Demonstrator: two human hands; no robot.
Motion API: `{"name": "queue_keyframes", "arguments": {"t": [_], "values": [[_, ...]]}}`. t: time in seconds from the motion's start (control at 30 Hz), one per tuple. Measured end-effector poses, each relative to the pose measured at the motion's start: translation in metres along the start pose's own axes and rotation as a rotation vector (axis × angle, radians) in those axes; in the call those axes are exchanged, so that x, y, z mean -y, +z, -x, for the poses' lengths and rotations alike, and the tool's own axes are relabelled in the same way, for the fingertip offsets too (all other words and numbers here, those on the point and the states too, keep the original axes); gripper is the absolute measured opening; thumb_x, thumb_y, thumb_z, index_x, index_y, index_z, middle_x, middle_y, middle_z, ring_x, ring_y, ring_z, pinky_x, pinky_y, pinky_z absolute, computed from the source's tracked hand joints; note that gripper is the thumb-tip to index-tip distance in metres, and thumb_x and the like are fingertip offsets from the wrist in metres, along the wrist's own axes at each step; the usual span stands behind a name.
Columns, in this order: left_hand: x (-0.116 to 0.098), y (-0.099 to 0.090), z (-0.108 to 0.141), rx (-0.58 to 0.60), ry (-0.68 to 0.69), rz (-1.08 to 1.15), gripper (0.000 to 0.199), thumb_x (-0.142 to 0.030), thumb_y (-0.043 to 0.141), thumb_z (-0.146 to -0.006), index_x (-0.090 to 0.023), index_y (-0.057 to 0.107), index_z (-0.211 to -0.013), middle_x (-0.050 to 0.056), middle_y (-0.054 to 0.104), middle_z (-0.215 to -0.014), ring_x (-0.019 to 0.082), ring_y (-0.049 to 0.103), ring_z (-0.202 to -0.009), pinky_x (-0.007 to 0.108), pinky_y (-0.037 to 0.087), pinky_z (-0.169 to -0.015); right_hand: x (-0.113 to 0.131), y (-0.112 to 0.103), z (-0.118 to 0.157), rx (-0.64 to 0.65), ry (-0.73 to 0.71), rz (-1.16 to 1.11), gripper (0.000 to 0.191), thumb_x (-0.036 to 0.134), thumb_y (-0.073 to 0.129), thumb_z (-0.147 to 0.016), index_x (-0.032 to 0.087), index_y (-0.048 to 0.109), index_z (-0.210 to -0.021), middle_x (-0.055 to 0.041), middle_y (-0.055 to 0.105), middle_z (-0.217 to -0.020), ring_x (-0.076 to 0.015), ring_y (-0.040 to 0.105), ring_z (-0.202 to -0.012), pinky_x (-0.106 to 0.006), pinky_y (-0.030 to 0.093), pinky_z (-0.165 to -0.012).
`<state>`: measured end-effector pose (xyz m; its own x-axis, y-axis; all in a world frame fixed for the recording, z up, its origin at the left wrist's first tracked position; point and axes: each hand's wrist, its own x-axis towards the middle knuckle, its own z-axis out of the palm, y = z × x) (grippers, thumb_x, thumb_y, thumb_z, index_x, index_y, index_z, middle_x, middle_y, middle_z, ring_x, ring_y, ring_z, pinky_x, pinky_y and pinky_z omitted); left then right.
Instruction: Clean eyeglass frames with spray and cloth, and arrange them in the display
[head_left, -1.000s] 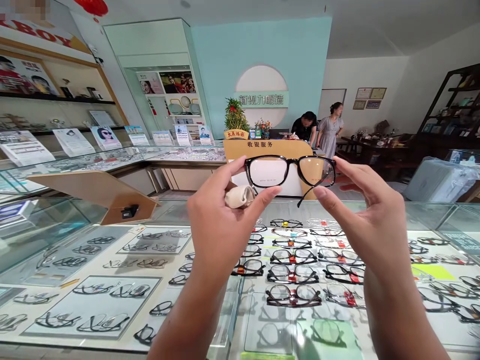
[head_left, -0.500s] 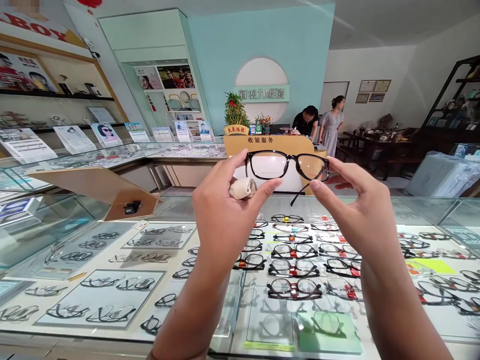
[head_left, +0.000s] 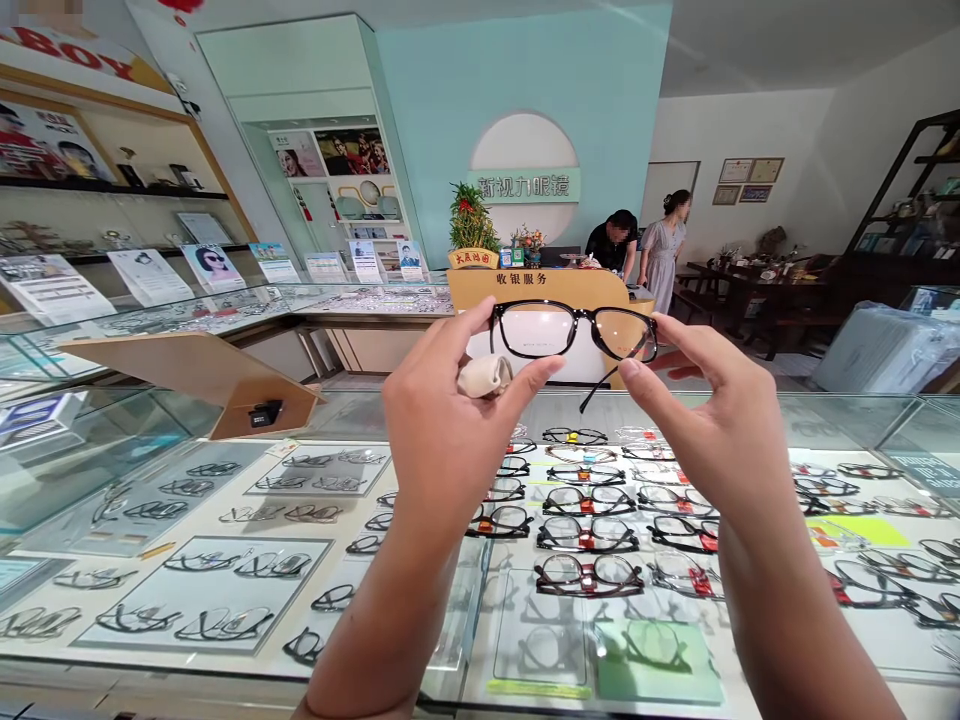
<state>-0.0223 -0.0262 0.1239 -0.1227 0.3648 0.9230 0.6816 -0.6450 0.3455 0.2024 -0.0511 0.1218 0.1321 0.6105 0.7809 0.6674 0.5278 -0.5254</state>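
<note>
Left hand (head_left: pixel 446 420) and right hand (head_left: pixel 712 415) pinch black glasses (head_left: pixel 585 313) at either end; left also cradles beige roll (head_left: pixel 484 376); unmoved since half-second prior; hold steady

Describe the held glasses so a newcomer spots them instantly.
Find the glass display counter, then the left hand and right hand raised over it. Between them: black-framed glasses. Unlike the spectacles lying below, these are held aloft, one temple slanting down.
</note>
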Motion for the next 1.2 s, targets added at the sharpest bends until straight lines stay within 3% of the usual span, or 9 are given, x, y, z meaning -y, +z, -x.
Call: {"name": "queue_keyframes", "arguments": {"t": [1.2], "values": [[-0.0011,-0.0037,-0.0009,-0.002,-0.016,0.004,0.062,-0.059,0.094,-0.085,-0.031,0.077,-0.137,0.007,0.080,-0.116,0.030,0.078,-0.100,0.049,0.067,-0.091,0.0040,0.0016,-0.0004,0.031,0.031,0.028,0.053,0.053,0.073,-0.097,0.025,0.077,-0.142,-0.0112,0.084,-0.119,-0.0304,0.079,-0.094,-0.049,0.062,-0.085]]}}
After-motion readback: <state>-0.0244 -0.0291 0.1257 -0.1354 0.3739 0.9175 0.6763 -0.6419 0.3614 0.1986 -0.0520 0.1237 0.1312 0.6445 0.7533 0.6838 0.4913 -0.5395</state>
